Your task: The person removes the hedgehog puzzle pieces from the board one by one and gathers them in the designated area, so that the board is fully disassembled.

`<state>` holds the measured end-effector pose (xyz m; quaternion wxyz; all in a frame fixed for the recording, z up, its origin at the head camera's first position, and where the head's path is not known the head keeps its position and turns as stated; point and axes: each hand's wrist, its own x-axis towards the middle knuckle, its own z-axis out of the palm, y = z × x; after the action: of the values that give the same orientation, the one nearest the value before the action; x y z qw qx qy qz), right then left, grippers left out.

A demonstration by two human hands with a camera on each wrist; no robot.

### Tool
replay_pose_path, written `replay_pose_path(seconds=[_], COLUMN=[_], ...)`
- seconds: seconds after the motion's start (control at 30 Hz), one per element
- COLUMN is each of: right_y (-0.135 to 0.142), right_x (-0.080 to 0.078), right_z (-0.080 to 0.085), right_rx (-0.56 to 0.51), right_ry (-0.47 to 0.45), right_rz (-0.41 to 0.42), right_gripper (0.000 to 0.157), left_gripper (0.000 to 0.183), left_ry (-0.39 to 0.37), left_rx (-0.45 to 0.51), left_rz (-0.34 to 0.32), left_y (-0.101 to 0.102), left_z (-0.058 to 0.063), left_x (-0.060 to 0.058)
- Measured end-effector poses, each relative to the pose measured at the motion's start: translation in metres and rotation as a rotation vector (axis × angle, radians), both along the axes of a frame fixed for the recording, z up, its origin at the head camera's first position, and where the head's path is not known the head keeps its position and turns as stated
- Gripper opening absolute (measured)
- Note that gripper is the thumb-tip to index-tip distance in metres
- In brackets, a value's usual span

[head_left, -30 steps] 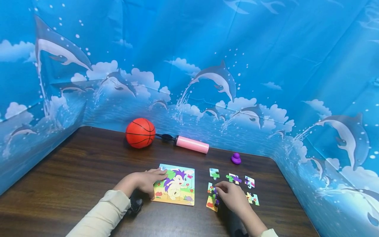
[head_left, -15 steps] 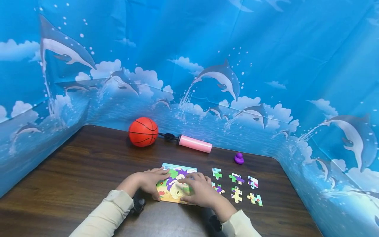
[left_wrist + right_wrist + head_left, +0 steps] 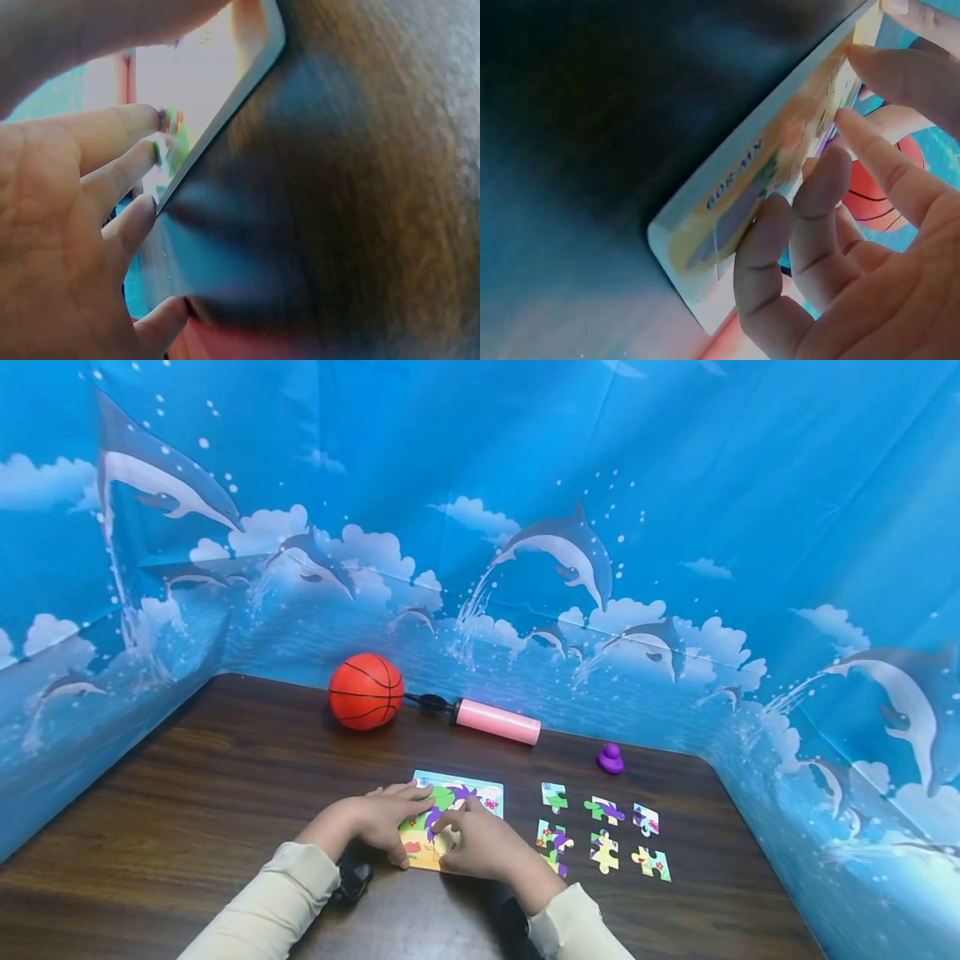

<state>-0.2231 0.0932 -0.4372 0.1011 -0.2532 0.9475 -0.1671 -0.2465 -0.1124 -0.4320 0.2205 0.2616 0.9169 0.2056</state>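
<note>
A flat square hedgehog puzzle board (image 3: 493, 793) lies on the table in front of me, partly covered by both hands. My left hand (image 3: 375, 822) rests on its left side, thumb at the near edge and fingers extended over the picture. In the left wrist view, the fingertips (image 3: 142, 217) meet the board's edge. My right hand (image 3: 487, 852) is over the board's near right part. The right wrist view has its thumb and index fingertip at the picture, other fingers loosely bent, and no piece plainly between them. Several loose puzzle pieces (image 3: 603, 852) lie to the right, some perhaps hidden by the right wrist.
Behind the board are a red basketball (image 3: 366, 692) and a pink hand pump (image 3: 498, 722) with a black end towards the ball. A small purple toy (image 3: 611, 759) stands at the back right. A blue dolphin-print curtain (image 3: 480, 527) surrounds the dark wooden table (image 3: 225, 777).
My right hand has moved left from the loose pieces onto the board, and its thumb and index finger have drawn closer together. My left hand has stayed on the board; the view has shifted slightly.
</note>
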Motion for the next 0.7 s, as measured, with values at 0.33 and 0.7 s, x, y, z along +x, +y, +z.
replay_pose_path(seconds=[0.33,0.7], right_y=[-0.0032,-0.005], right_x=[0.0009,0.0016], right_z=[0.0026,0.0012], right_rx=[-0.015,-0.07], right_ry=[0.016,-0.006], right_rz=[-0.047,-0.106], right_gripper=[0.047,0.047], left_gripper=[0.089,0.089], left_ry=[-0.007,-0.028], left_rx=[0.011,0.012], left_rz=[0.003,0.0], left_y=[-0.0002,0.0018], left_z=[0.0038,0.0036], left_x=[0.0002,-0.0026])
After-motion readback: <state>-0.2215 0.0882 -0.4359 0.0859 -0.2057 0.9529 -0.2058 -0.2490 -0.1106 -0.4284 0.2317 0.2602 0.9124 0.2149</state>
